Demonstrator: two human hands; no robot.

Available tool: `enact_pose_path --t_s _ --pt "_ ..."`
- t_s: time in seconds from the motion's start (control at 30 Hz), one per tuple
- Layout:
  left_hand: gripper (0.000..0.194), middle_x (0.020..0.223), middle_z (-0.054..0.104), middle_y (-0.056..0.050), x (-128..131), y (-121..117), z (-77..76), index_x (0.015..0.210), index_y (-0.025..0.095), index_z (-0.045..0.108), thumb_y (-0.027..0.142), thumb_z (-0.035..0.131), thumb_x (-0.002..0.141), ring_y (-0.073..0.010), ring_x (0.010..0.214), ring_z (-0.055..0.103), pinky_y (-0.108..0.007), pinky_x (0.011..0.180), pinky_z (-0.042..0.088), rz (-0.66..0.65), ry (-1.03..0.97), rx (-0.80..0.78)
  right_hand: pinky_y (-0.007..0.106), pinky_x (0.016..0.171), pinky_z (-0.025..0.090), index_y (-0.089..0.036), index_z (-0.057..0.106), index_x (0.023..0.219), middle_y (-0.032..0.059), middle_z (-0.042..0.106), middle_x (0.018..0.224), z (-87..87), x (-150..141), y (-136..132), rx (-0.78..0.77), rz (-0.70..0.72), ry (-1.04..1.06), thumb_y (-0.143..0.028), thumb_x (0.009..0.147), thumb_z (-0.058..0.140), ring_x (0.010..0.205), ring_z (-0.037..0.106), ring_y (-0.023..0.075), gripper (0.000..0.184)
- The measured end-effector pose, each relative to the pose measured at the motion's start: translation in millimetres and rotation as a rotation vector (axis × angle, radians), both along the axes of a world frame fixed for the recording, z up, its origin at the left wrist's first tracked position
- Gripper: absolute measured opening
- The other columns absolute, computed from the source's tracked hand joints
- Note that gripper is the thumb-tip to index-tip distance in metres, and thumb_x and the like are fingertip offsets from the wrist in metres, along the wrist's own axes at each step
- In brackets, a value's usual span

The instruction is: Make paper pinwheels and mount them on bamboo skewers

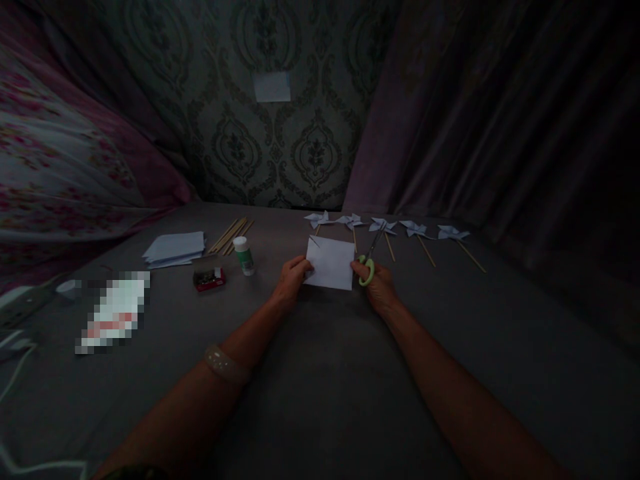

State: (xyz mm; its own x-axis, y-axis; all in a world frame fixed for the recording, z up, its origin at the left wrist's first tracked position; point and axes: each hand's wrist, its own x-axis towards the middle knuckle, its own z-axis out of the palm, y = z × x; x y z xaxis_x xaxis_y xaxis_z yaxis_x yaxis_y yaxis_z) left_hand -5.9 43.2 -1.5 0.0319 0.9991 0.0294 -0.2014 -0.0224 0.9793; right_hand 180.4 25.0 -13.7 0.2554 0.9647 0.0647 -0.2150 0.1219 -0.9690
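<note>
A white square sheet of paper (330,264) is held up between my two hands over the table. There is a short dark line, perhaps a cut, near its upper left corner. My left hand (291,280) pinches the left edge. At the right edge, the thumb and fingers of my right hand (381,288) pinch the paper. Scissors (367,271) with light green handles hang on that same hand, their blades pointing up and away. Several white paper pinwheels (383,227) on wooden sticks lie in a row behind the sheet.
Left of my hands stand a glue stick (244,256) and a small red box (209,279) of small items. Behind them lie wooden sticks (234,233) and a stack of white paper (175,248). A blurred packet (115,312) and a power strip (25,303) are at far left.
</note>
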Motion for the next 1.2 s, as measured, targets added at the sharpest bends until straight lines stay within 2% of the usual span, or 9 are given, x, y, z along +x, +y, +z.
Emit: enact_pose_path --t_s 0.13,0.3,0.53,0.77,0.93,1.07,1.2 --pt "0.007 0.059 0.055 0.0 0 -2 1.7 0.06 0.018 0.06 0.024 0.061 0.058 -0.0138 0.056 0.05 -0.024 0.051 0.035 0.011 -0.034 -0.021 0.024 0.057 0.037 -0.017 0.066 0.07 -0.0029 0.058 0.061 1.0 -1 0 0.007 -0.006 -0.033 -0.042 0.052 0.079 0.06 0.049 0.0109 0.033" --pt "0.016 0.056 0.051 0.001 1 -4 6.7 0.057 0.018 0.057 0.028 0.07 0.055 -0.0124 0.053 0.048 -0.023 0.048 0.033 0.041 -0.134 -0.092 0.024 0.054 0.036 -0.016 0.065 0.067 -0.0035 0.056 0.058 2.9 -5 -2 0.013 -0.035 -0.042 -0.044 0.05 0.08 0.057 0.046 0.0097 0.036" --pt "0.033 0.072 0.064 -0.003 5 -8 14.7 0.069 0.016 0.063 0.039 0.08 0.052 -0.0155 0.069 0.058 -0.025 0.062 0.041 -0.018 -0.325 -0.208 0.024 0.053 0.033 -0.016 0.065 0.07 -0.0053 0.052 0.057 8.7 -11 -6 0.032 -0.089 -0.02 -0.047 0.05 0.08 0.055 0.041 0.0085 0.04" --pt "0.033 0.075 0.067 -0.003 19 -21 12.8 0.078 0.016 0.069 0.029 0.084 0.052 -0.0151 0.069 0.059 -0.025 0.061 0.04 -0.103 -0.318 -0.191 0.024 0.054 0.034 -0.015 0.062 0.071 -0.0053 0.052 0.059 11.2 -17 -8 0.056 -0.153 -0.024 -0.049 0.051 0.079 0.055 0.043 0.0085 0.042" --pt "0.032 0.081 0.07 -0.004 27 -25 7.8 0.081 0.016 0.072 0.026 0.084 0.053 -0.014 0.069 0.059 -0.024 0.06 0.041 -0.08 -0.307 -0.187 0.024 0.055 0.037 -0.015 0.061 0.072 -0.0037 0.054 0.061 11.7 -23 -9 0.07 -0.18 -0.082 -0.053 0.052 0.077 0.057 0.045 0.0097 0.045" --pt "0.029 0.078 0.069 -0.004 27 -26 7.1 0.076 0.016 0.072 0.028 0.084 0.053 -0.0139 0.067 0.059 -0.025 0.06 0.041 -0.065 -0.289 -0.171 0.024 0.057 0.038 -0.015 0.062 0.073 -0.003 0.056 0.063 9.6 -24 -9 0.099 -0.154 -0.093 -0.052 0.055 0.076 0.058 0.047 0.01 0.044" --pt "0.027 0.075 0.067 -0.003 22 -23 10.4 0.072 0.016 0.071 0.029 0.084 0.052 -0.0126 0.065 0.057 -0.024 0.058 0.039 -0.014 -0.286 -0.13 0.025 0.06 0.041 -0.015 0.065 0.076 0.0 0.06 0.067 11.2 -23 -12 0.083 -0.113 -0.24 -0.055 0.059 0.073 0.063 0.052 0.0127 0.045"
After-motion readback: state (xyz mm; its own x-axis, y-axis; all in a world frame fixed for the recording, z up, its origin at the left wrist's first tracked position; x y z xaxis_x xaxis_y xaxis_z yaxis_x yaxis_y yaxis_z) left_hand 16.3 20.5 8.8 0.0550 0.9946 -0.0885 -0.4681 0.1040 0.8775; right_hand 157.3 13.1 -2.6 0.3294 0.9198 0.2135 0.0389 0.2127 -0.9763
